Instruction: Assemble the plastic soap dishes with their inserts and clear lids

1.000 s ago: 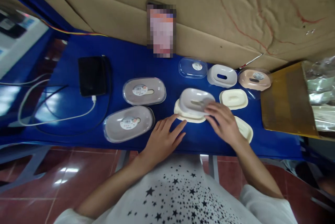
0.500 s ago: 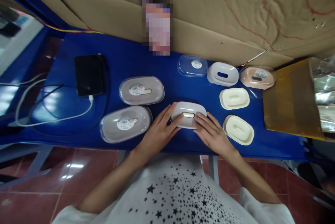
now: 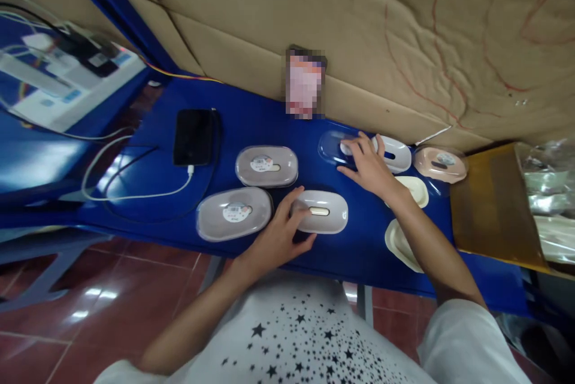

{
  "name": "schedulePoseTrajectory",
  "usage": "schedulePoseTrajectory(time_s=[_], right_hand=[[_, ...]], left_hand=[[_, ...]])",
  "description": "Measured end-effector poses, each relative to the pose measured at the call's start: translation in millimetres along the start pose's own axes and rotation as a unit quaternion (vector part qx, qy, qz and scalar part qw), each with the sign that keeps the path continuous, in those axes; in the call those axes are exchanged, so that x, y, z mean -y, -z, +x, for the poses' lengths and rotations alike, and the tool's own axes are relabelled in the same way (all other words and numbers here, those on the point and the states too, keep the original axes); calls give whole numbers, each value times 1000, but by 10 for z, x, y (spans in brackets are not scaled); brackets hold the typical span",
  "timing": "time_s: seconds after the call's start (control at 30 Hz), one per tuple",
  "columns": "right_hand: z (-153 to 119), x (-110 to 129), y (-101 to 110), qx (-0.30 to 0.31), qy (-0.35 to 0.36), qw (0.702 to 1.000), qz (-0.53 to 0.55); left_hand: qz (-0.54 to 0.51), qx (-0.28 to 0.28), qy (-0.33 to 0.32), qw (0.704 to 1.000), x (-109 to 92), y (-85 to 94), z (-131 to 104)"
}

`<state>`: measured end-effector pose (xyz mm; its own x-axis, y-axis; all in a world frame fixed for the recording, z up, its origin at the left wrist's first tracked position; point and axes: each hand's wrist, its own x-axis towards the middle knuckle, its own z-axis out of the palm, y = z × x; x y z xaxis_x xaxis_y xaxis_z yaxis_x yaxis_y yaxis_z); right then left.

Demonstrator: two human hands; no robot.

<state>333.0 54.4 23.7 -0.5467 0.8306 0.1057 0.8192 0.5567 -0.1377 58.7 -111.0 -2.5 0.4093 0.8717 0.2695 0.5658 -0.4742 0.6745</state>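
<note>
My left hand (image 3: 285, 227) spans the left end of a pale grey oval soap dish (image 3: 335, 218) with a cream insert in its slot. Its fingers lie at the back rim and on top, the thumb by the front rim. My right hand (image 3: 369, 162) reaches over the right end of a clear lid (image 3: 331, 145), fingers spread and the lid flat on the table. Beyond that hand is a white slotted dish (image 3: 399, 155), partly hidden. Two lidded grey dishes, the rear one (image 3: 283, 175) and the front one (image 3: 209, 216), sit to the left.
Two cream inserts (image 3: 396, 239) lie under my right forearm, partly covered. A peach lidded dish (image 3: 449, 171) stands beside a cardboard box (image 3: 489, 204) of wrapped goods. A black device (image 3: 193, 135) with a white cable lies at left. A blurred phone (image 3: 305, 84) leans against the cardboard wall.
My right hand has left the grey soap dish and moved back to the clear lid. My left hand stays at the dish's left end. The view has shifted.
</note>
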Motion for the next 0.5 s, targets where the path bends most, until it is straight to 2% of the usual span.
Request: schedulePoseTrajectory(time_s=[0.13,0.3,0.4,0.5], right_hand=[[-178,13,10,11,-12,996,90],[-518,182,207,-11,-17,983,182],[-736,413,317,22,32,981,188],[-867,634,341,49,83,982,164]], left_hand=[[-54,-35,52,997,32,-17,37],[-116,-80,62,988,89,-42,35],[-148,-90,74,982,131,-66,14],[-154,-81,98,980,163,-81,-1]])
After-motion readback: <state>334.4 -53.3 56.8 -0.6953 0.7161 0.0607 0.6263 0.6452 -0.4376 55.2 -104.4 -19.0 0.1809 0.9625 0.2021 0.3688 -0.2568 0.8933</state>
